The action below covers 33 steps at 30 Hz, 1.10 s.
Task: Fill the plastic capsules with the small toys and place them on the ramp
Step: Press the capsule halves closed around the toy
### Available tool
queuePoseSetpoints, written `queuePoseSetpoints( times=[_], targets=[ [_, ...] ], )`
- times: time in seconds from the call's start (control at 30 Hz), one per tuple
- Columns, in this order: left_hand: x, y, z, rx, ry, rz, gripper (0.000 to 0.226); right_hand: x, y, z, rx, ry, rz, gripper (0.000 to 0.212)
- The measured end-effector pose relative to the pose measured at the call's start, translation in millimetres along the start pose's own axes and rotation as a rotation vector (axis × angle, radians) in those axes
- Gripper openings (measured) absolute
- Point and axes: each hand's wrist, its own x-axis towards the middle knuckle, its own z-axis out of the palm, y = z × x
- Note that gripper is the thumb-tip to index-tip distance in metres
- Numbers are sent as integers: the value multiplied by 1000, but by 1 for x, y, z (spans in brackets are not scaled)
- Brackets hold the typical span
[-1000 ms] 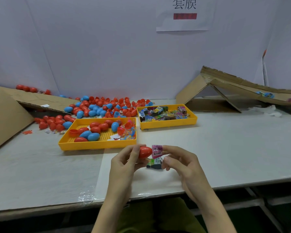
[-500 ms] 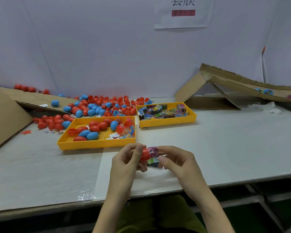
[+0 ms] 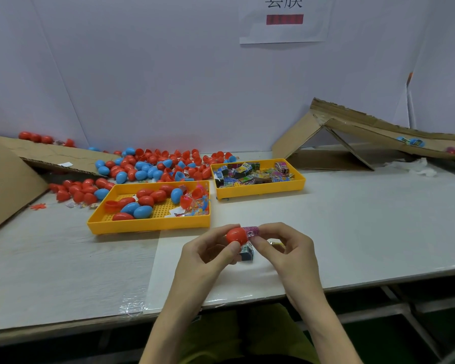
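My left hand (image 3: 208, 254) pinches a red capsule half (image 3: 236, 235) above the table's near edge. My right hand (image 3: 286, 249) pinches a small pink toy packet (image 3: 252, 231) whose end sits in the open mouth of that half. Another dark packet (image 3: 246, 252) lies on the table just below the two hands. A yellow tray (image 3: 147, 224) with red and blue capsules stands ahead to the left. A second yellow tray (image 3: 263, 191) with toy packets stands ahead to the right. The cardboard ramp (image 3: 373, 132) slopes down to the right at the far right.
Loose red and blue capsules (image 3: 153, 166) are heaped behind the trays against the white wall. A cardboard sheet (image 3: 8, 177) leans at the left edge. A blue capsule (image 3: 413, 141) lies on the ramp. Crumpled white plastic (image 3: 418, 165) lies under the ramp.
The pink packet has gone from just beside the red capsule half to partly inside it. Both hands stayed in place near the table's front edge.
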Motion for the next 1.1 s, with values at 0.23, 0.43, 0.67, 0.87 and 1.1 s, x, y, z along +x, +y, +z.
queuePoseSetpoints(
  times=[0.23, 0.43, 0.67, 0.87, 1.1],
  targets=[
    [0, -2, 3, 41, 44, 27, 31, 0, 0, -2, 51, -62, 9, 15],
    [0, -3, 4, 74, 44, 41, 33, 2, 2, -4, 66, -108, 32, 12],
    [0, -4, 3, 77, 45, 41, 35, 4, 4, -5, 122, -159, 90, 7],
    [-1, -4, 4, 69, 37, 51, 35, 6, 5, -6, 151, -185, 98, 10],
    [-1, -3, 4, 66, 40, 62, 35, 6, 5, -7, 223, -220, 127, 13]
  ],
)
